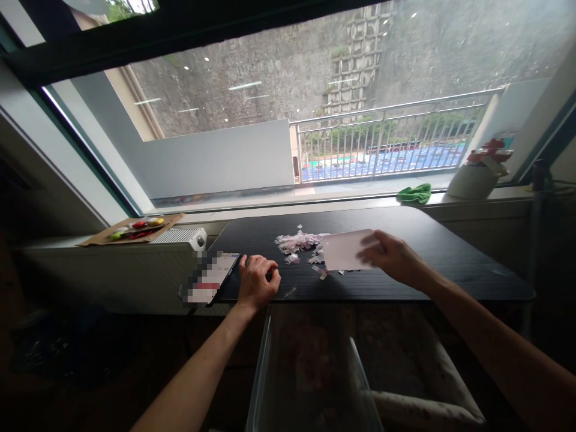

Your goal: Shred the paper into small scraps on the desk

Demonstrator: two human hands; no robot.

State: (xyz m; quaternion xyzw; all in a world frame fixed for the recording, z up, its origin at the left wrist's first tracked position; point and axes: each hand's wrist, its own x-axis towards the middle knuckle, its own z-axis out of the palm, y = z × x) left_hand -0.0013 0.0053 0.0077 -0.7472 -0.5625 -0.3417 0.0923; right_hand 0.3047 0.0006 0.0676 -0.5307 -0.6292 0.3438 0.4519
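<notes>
My right hand (382, 253) grips the right end of a pale, flat sheet of paper (344, 251), with the fingers a little blurred. The sheet stands above the dark table (432, 240) and hides part of a heap of small torn paper scraps (299, 241). To the left, my left hand (260, 277) is by the table's front edge, its fingers curled in and nothing visible in them. Right beside it lies a phone-like device (216, 277) with a lit screen, partly pixelated. Below the front edge is a clear plastic bin (263, 366) with pale scraps dimly visible inside.
A radiator (135, 270) stands left of the table, with a cardboard piece (99, 237) bearing colourful items on top. A green cloth (414, 194) and a white container with a red top (472, 177) sit on the sill. Behind is a large window.
</notes>
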